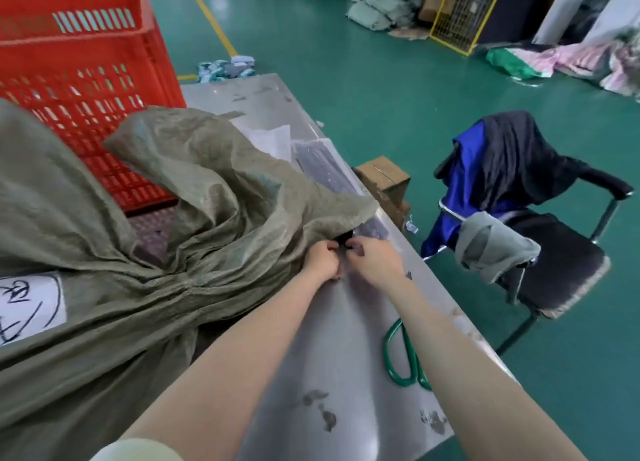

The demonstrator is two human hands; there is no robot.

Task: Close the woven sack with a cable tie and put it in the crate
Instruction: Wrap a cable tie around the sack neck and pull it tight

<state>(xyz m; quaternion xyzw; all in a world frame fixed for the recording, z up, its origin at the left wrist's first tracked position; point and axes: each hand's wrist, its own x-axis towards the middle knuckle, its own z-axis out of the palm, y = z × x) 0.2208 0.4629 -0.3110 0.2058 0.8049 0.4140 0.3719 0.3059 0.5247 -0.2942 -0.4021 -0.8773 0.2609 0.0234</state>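
Note:
A big grey-green woven sack (104, 252) lies across the left of the metal table (346, 356), its loose open mouth (214, 169) flopped toward the middle. It carries a white handwritten label (27, 308). Behind it stands a tall red slatted crate (79, 76). Both hands meet at the sack's lower right edge. My left hand (322, 259) and my right hand (374, 258) pinch something small and dark (346, 240) between them, too small to name. A plastic bag of dark cable ties (325, 169) lies just beyond, partly under the sack.
Green-handled scissors (405, 353) lie on the table under my right forearm. A cardboard box (384, 183) sits off the table's right edge. A black chair (540, 238) draped with blue and dark clothing stands on the green floor to the right. Sacks and fabric pile up far back.

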